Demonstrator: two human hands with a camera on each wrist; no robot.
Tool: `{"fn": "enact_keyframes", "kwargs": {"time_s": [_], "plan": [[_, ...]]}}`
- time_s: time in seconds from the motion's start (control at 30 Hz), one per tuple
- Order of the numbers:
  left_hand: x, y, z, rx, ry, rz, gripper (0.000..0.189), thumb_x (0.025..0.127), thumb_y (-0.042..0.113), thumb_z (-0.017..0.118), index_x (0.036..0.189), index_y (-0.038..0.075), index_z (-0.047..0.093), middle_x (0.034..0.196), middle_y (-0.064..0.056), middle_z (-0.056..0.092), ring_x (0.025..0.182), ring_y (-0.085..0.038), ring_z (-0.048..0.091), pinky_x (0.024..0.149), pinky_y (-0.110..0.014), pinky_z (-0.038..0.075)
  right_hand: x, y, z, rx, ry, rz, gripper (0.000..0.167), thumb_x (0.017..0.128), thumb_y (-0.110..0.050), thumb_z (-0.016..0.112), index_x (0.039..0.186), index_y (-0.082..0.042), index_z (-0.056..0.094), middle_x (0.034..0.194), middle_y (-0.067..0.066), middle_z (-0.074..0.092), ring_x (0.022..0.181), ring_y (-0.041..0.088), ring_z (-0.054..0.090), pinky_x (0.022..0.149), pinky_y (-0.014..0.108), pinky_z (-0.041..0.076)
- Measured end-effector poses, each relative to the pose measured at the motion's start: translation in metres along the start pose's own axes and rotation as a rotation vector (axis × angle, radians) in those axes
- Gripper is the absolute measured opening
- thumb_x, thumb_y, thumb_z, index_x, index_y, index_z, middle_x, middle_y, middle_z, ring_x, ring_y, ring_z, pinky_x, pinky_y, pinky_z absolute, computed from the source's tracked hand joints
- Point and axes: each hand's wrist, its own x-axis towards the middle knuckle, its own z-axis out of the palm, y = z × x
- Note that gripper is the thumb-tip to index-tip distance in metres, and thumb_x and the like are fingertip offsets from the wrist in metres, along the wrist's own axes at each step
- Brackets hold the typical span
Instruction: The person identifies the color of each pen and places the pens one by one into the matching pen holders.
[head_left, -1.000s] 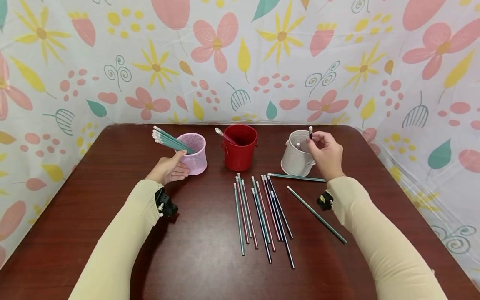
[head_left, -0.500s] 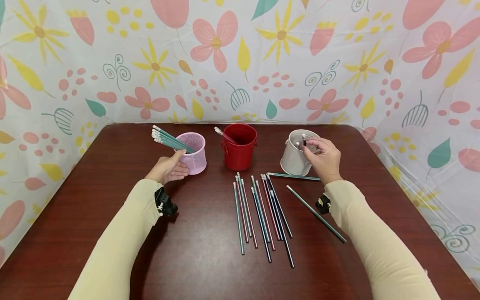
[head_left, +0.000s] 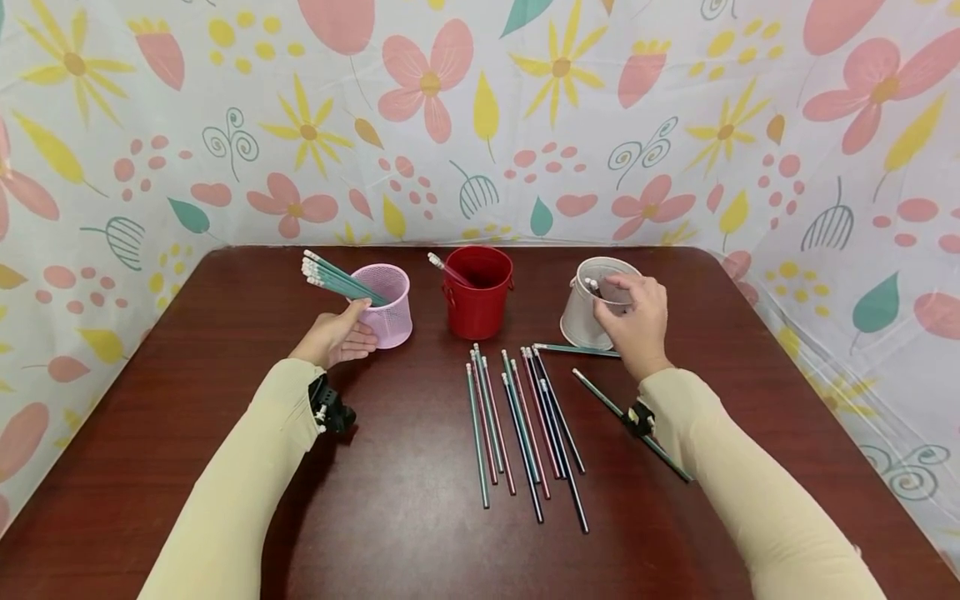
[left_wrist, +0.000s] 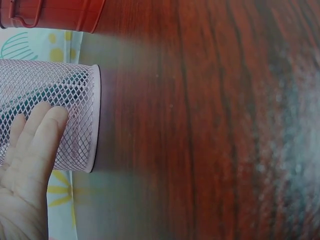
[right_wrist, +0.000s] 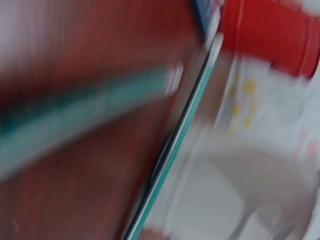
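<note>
My left hand rests against the side of a pink mesh pencil cup, its fingers straight along the mesh and the thumb at the rim. Green pencils with white erasers lean out of that cup to the left. Over the white bucket, my right hand has thumb and forefinger apart, with nothing visible between them. Two pencil ends show inside the bucket. Blur in the right wrist view hides the fingers there; a green pencil crosses before the bucket.
A red bucket with red pencils stands between the other two containers. Several green, red and dark blue pencils lie mid-table. One green pencil lies by the white bucket, another under the right wrist. A floral cloth hangs behind.
My right hand has lowered a dark pencil into the white bucket and let go of it, shifting slightly left. The left hand has stayed at the pink cup.
</note>
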Motion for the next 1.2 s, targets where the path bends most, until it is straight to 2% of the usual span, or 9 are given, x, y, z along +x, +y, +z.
{"fn": "enact_keyframes", "kwargs": {"time_s": [0.17, 0.3, 0.37, 0.43, 0.57, 0.73, 0.9, 1.0, 1.2], "plan": [[0.0, 0.0, 0.0, 0.004, 0.002, -0.003, 0.05, 0.096, 0.043, 0.046, 0.098, -0.006, 0.053, 0.069, -0.003, 0.063, 0.065, -0.012, 0.065, 0.068, -0.025, 0.056, -0.009, -0.022, 0.001, 0.057, 0.019, -0.078, 0.021, 0.068, 0.006, 0.067, 0.089, 0.007, 0.064, 0.081, 0.023, 0.052, 0.079, 0.04, 0.042, 0.074, 0.047, 0.029], [0.0, -0.001, -0.001, 0.008, 0.001, -0.004, 0.052, 0.097, 0.044, 0.045, 0.101, -0.007, 0.053, 0.069, -0.002, 0.063, 0.065, -0.012, 0.065, 0.07, -0.026, 0.056, -0.017, -0.028, 0.003, 0.097, -0.079, -0.126, 0.018, 0.068, 0.009, 0.067, 0.085, 0.007, 0.064, 0.072, 0.018, 0.049, 0.072, 0.034, 0.043, 0.07, 0.039, 0.032], [-0.001, -0.001, -0.002, 0.01, -0.003, -0.002, 0.054, 0.096, 0.044, 0.045, 0.103, -0.009, 0.053, 0.07, -0.003, 0.063, 0.066, -0.012, 0.065, 0.071, -0.027, 0.056, -0.023, -0.03, 0.005, 0.095, -0.182, -0.108, 0.02, 0.068, 0.009, 0.069, 0.087, 0.007, 0.064, 0.073, 0.016, 0.05, 0.069, 0.03, 0.044, 0.067, 0.034, 0.036], [-0.001, -0.002, -0.002, 0.009, -0.006, 0.004, 0.055, 0.096, 0.044, 0.045, 0.105, -0.01, 0.053, 0.07, -0.003, 0.064, 0.066, -0.012, 0.065, 0.071, -0.027, 0.056, -0.03, -0.032, 0.006, 0.076, -0.313, -0.049, 0.026, 0.068, 0.009, 0.073, 0.093, 0.006, 0.064, 0.08, 0.016, 0.053, 0.071, 0.029, 0.046, 0.064, 0.032, 0.039], [-0.002, -0.002, -0.001, -0.001, -0.007, 0.008, 0.055, 0.096, 0.044, 0.046, 0.104, -0.009, 0.053, 0.07, -0.003, 0.064, 0.066, -0.012, 0.065, 0.069, -0.026, 0.056, -0.042, -0.036, 0.006, -0.073, -0.592, 0.083, 0.033, 0.073, -0.001, 0.076, 0.104, 0.001, 0.065, 0.095, 0.016, 0.056, 0.077, 0.028, 0.052, 0.063, 0.038, 0.046], [-0.002, -0.001, 0.0, -0.007, -0.006, 0.016, 0.055, 0.096, 0.044, 0.046, 0.104, -0.009, 0.052, 0.069, -0.003, 0.063, 0.065, -0.012, 0.065, 0.069, -0.026, 0.056, -0.045, -0.041, 0.003, -0.287, -0.876, 0.195, 0.012, 0.077, -0.014, 0.071, 0.088, -0.009, 0.07, 0.085, 0.004, 0.062, 0.071, 0.019, 0.057, 0.059, 0.04, 0.049], [-0.002, -0.002, 0.0, 0.003, -0.006, 0.009, 0.056, 0.096, 0.045, 0.045, 0.106, -0.01, 0.052, 0.07, -0.003, 0.063, 0.066, -0.012, 0.065, 0.072, -0.027, 0.056, -0.044, -0.044, 0.001, -0.392, -1.132, 0.312, 0.006, 0.077, -0.021, 0.069, 0.076, -0.016, 0.07, 0.072, -0.004, 0.063, 0.062, 0.013, 0.053, 0.053, 0.037, 0.046], [-0.001, -0.002, 0.0, 0.001, -0.009, 0.008, 0.055, 0.096, 0.045, 0.045, 0.104, -0.009, 0.053, 0.07, -0.003, 0.063, 0.066, -0.012, 0.065, 0.071, -0.027, 0.056, -0.044, -0.045, 0.0, -0.422, -1.177, 0.353, 0.007, 0.076, -0.022, 0.069, 0.071, -0.017, 0.069, 0.067, -0.005, 0.06, 0.06, 0.013, 0.051, 0.05, 0.037, 0.043], [0.0, -0.003, 0.0, -0.017, -0.017, 0.009, 0.051, 0.096, 0.045, 0.047, 0.098, -0.006, 0.053, 0.069, -0.003, 0.063, 0.065, -0.012, 0.065, 0.067, -0.025, 0.056, -0.044, -0.047, 0.001, -0.436, -1.165, 0.401, 0.024, 0.076, -0.024, 0.069, 0.055, -0.018, 0.057, 0.053, -0.008, 0.045, 0.052, 0.012, 0.042, 0.045, 0.033, 0.034]]}}
